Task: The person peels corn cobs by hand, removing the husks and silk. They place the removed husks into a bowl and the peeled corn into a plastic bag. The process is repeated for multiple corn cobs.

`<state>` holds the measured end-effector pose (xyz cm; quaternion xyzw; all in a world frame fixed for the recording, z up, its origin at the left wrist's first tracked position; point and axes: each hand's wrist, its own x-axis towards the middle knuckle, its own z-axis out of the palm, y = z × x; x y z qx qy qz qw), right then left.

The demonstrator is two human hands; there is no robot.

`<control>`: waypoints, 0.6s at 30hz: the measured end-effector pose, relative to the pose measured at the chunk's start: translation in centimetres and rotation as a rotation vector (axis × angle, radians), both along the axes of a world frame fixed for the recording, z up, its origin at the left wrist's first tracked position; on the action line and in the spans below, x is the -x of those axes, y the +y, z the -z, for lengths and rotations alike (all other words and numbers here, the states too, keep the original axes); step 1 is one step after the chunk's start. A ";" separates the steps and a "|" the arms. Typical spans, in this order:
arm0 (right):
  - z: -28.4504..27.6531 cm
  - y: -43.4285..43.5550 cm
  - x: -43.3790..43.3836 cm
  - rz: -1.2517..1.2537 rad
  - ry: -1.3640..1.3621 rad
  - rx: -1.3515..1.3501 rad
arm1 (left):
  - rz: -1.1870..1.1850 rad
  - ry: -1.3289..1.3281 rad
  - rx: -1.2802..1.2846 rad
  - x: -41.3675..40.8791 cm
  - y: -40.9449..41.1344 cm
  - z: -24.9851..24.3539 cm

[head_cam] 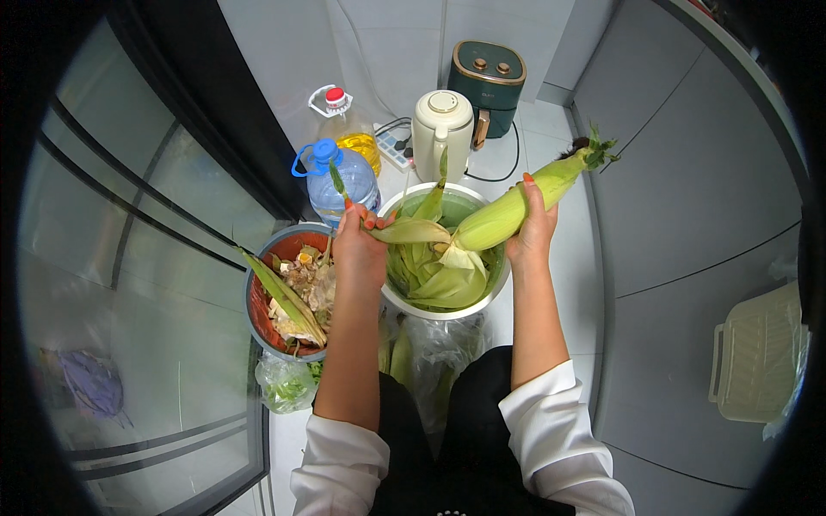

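An ear of corn in its green husk (523,213) lies slanted in my right hand (535,226), its silk end up and to the right. My left hand (361,242) grips a husk leaf (416,231) that is folded away from the ear and still joined at its base. Below both hands is a metal-rimmed basin (445,316) holding pale green husk leaves (439,284). Partly behind my left forearm, a lined waste bin (251,316) contains food scraps and a long strip of husk (284,293).
Behind the basin stand a blue-capped water bottle (342,184), an oil bottle (361,145), a power strip (393,149), a cream kettle (443,129) and a green air fryer (487,84). Plastic bags (445,345) lie near my knees. A glass door (161,258) is at left, grey cabinets (677,258) at right.
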<state>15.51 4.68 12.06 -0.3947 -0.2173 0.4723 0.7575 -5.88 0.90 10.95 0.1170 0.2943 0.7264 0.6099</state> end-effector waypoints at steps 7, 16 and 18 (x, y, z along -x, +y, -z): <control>0.2 0.2 -1.1 0.021 0.096 0.015 | 0.014 -0.079 0.173 1.2 -0.2 1.2; 0.1 0.3 -2.2 0.077 0.185 0.000 | 0.028 -0.217 0.308 1.0 0.2 2.0; 0.1 0.3 -2.5 0.072 0.200 -0.015 | 0.072 -0.290 0.275 1.5 0.2 2.9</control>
